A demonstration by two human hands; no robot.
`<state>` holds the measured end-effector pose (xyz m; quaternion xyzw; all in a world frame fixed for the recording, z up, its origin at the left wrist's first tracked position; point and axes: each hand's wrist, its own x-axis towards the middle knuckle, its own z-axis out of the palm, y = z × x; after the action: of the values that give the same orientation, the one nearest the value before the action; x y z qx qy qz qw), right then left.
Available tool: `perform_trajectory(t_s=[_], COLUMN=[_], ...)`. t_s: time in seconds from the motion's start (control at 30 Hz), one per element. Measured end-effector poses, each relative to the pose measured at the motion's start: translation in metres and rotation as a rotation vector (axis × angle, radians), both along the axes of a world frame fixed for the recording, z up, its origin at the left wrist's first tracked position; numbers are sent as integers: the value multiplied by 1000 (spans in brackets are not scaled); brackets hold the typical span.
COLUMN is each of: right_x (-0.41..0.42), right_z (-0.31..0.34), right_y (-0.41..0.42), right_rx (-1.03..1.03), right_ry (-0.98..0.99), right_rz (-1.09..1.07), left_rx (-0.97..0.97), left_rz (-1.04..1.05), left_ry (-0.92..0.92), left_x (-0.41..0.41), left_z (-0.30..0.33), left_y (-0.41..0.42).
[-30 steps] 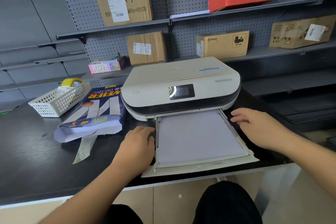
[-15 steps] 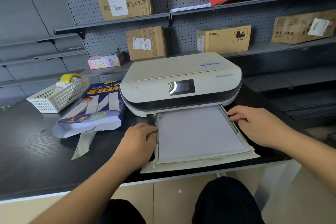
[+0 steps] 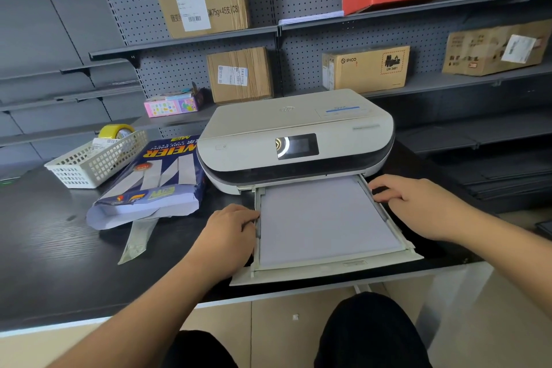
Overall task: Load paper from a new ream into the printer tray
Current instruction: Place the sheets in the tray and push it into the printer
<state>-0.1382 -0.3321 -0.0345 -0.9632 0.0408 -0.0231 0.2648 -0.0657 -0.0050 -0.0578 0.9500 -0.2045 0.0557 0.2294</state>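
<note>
Nearest, both forearms reach in low over the desk edge, wrists nearly flat. The left hand (image 3: 230, 236) curls its fingers together against the left rail of the pulled-out tray (image 3: 328, 273); whether they pinch the rail I cannot tell. The right hand (image 3: 418, 206) lies palm down, fingers spread slightly along the right rail. Between the fingertips sits the paper (image 3: 322, 221), flat in the tray and partly under the printer (image 3: 295, 140). The loose sheets look light and floppy, likely to skew, so the stiff plastic rails seem the better hold. Beyond the left fingers lies the opened ream (image 3: 155, 185).
</note>
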Motion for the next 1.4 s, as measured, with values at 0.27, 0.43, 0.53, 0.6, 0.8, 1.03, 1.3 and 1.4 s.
perform_trajectory(t_s=[0.27,0.43,0.53,0.6,0.8,1.03,1.3,1.4], right_x=[-16,-28,-28,-27,-23,-20,-11,-4], right_z=[3,2,-1,-5,-8,-4,-4,-4], right_y=[23,46,49,48,44,41,43,43], right_rx=[-97,-269,-336,-354,-370,-380,-413,-444], right_ry=[-145,-42,-4,-7,-27,-72,-130,-153], right_rz=[232,462,486,504,514,449,369,349], left_rx=[30,142,168,172,190,140,254,320], left_rz=[-150,-430,-473,-490,-504,-431,-333,-304], left_ry=[33,26,-2,-41,-149,-212,-322,-329], left_x=[-18,-41,-46,-44,-35,-31,-23,-17], left_z=[16,14,8,4,1,7,7,9], left_y=[2,-2,-6,-6,-3,-1,-4,-6])
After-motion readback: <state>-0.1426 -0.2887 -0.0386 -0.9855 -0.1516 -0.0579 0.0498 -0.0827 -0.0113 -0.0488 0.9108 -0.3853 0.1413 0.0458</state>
